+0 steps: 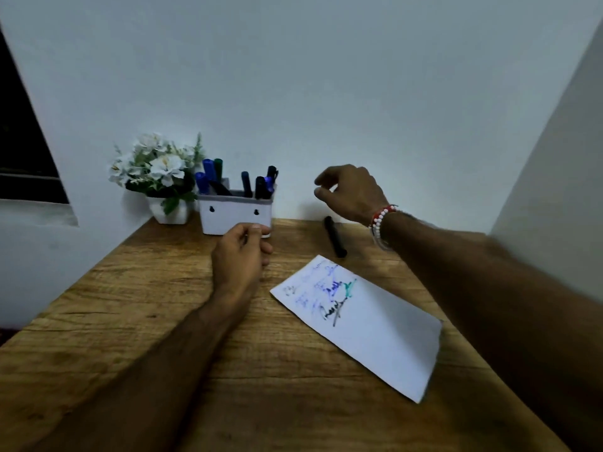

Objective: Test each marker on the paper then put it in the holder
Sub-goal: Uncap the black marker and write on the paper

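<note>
The task looks nearly finished. The white holder (235,215) at the back of the table (146,321) carries a cluster of blue, green and black markers (247,185) standing cap-up, and the paper (375,337) bears blue, green and black scribbles (329,295) at its far end, so most of the testing seems done.

One black marker (335,237) lies capped on the table, just below the right hand (350,194) and between it and the paper's far corner. That hand is raised above the table with its grip apart: thumb and forefinger loosely curled with a gap between them, holding nothing. A beaded bracelet (381,220) sits at its wrist.

The left hand (241,256) is low, the holder's front lower corner just beyond its fingertips. Its fingers are curled with the thumb against them; whether the grip holds anything or touches the holder I cannot tell.

What is left, by my reckoning: pick up the lone black marker, uncap it, test it on the paper, recap it and drop it among the others
</note>
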